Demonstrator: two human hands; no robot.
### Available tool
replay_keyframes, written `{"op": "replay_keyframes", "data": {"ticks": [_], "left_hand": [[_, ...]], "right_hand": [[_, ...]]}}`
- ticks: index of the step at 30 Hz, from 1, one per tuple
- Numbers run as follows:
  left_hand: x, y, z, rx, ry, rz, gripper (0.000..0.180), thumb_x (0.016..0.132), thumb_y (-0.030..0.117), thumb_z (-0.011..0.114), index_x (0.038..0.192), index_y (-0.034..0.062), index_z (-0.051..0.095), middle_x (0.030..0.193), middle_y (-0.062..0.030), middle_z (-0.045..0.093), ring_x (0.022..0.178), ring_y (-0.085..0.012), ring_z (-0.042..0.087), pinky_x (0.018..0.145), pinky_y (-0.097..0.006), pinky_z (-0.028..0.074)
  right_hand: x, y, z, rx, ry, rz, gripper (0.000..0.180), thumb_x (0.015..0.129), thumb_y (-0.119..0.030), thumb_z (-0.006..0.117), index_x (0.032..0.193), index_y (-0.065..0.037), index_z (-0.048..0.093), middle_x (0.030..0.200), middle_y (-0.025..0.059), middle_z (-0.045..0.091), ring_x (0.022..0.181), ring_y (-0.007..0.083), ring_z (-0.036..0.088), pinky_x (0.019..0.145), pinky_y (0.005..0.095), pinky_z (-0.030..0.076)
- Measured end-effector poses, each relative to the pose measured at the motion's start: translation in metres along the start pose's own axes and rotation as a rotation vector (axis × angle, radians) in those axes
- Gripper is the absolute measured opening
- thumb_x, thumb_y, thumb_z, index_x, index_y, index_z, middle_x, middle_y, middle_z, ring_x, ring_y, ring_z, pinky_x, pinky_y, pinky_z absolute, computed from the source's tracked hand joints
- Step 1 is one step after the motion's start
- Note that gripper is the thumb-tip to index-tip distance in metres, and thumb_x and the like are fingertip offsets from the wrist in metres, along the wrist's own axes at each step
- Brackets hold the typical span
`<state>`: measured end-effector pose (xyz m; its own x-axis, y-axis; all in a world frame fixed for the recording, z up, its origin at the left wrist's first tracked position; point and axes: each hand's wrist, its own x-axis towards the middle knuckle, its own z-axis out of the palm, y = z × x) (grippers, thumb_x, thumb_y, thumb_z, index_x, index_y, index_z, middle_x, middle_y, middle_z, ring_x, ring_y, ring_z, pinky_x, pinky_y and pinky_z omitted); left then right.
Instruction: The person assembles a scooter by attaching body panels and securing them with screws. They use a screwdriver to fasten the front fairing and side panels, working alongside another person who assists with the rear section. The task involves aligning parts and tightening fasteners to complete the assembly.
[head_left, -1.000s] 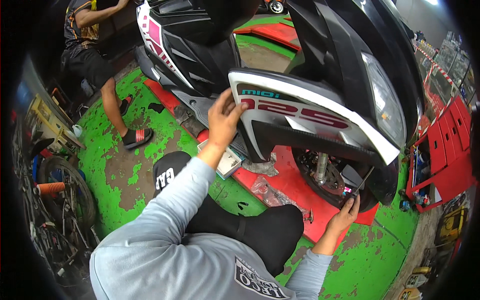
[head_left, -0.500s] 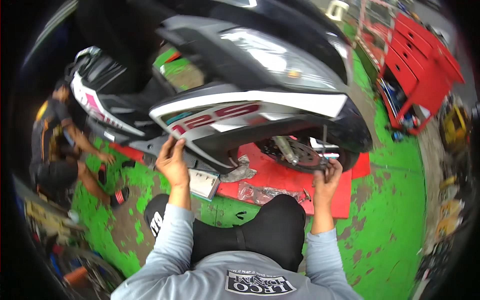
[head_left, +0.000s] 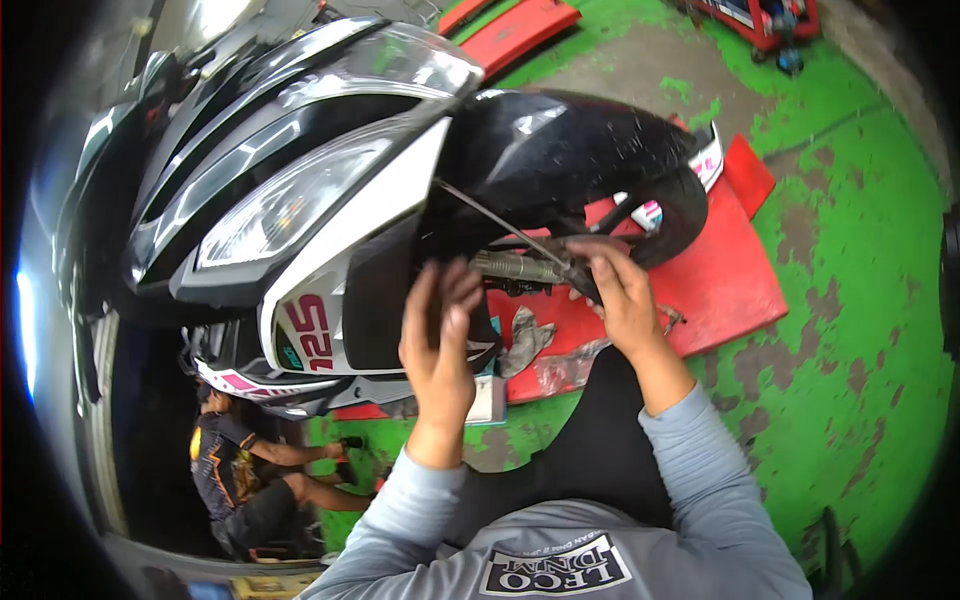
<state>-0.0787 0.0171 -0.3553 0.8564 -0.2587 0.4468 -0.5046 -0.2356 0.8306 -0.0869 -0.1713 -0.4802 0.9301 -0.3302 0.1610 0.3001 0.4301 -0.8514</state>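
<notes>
A long-shafted screwdriver (head_left: pixel 582 278) is in my right hand (head_left: pixel 622 295), its fingers closed around the handle. The shaft slants up to the left, and its tip meets the edge of the scooter's white-and-black front side panel (head_left: pixel 385 290). My left hand (head_left: pixel 438 350), slightly blurred, is raised in front of that panel with its fingers apart and nothing in them. Whether it touches the panel I cannot tell. Just above the panel is the clear headlight (head_left: pixel 290 205). Between my hands shows a fork leg (head_left: pixel 520 266), below the black front fender (head_left: pixel 580 140).
The scooter stands on a red platform (head_left: pixel 730 290) over a green, worn floor (head_left: pixel 830 400). A crumpled grey cloth (head_left: pixel 526 340) and a clear plastic bag (head_left: pixel 565 370) lie on the platform. At lower left a co-worker (head_left: pixel 225 460) sits low beside the scooter's rear.
My view has swung toward the scooter's front. My left hand has come off the panel's lower edge. The screwdriver, still in my right hand, has gone from upright to slanting left.
</notes>
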Motion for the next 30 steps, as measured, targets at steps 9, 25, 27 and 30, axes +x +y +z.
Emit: {"op": "replay_keyframes", "data": {"ticks": [9,25,27,30], "left_hand": [[0.057,0.001,0.065,-0.069,0.273,-0.036,0.065,0.102,0.021,0.063,0.155,0.0007,0.032,0.088,-0.0113,0.066,0.067,-0.0207,0.071,0.061,-0.029,0.06],[0.057,-0.006,0.073,0.008,0.298,0.005,0.046,0.103,0.022,0.063,0.137,-0.0028,0.047,0.078,-0.0085,0.065,0.066,-0.0205,0.07,0.059,-0.028,0.058],[0.048,-0.014,0.086,-0.045,0.406,0.098,0.044,0.103,0.026,0.061,0.135,0.0002,0.044,0.086,-0.0102,0.066,0.073,-0.0234,0.072,0.063,-0.029,0.059],[0.013,-0.029,0.08,-0.165,0.156,-0.136,0.039,0.107,0.027,0.052,0.133,-0.0013,0.045,0.115,-0.0199,0.065,0.102,-0.0295,0.071,0.084,-0.039,0.061]], "right_hand": [[0.01,0.015,-0.014,-0.16,0.028,-0.358,0.032,0.084,-0.016,0.082,0.107,-0.001,0.065,0.084,0.005,0.059,0.08,0.0157,0.061,0.074,0.0296,0.051],[0.003,0.01,-0.016,-0.072,0.025,-0.202,0.04,0.096,-0.018,0.071,0.129,0.002,0.063,0.112,0.0114,0.069,0.102,0.0183,0.063,0.087,0.0289,0.051],[0.003,-0.008,-0.015,0.118,0.054,-0.065,0.036,0.096,-0.017,0.07,0.127,0.001,0.063,0.107,0.0064,0.068,0.103,0.0139,0.061,0.086,0.0273,0.05],[0.001,0.0,-0.025,0.217,-0.116,-0.106,0.031,0.1,-0.022,0.067,0.122,-0.001,0.06,0.096,-0.0008,0.057,0.097,0.0066,0.056,0.081,0.0248,0.049]]}}
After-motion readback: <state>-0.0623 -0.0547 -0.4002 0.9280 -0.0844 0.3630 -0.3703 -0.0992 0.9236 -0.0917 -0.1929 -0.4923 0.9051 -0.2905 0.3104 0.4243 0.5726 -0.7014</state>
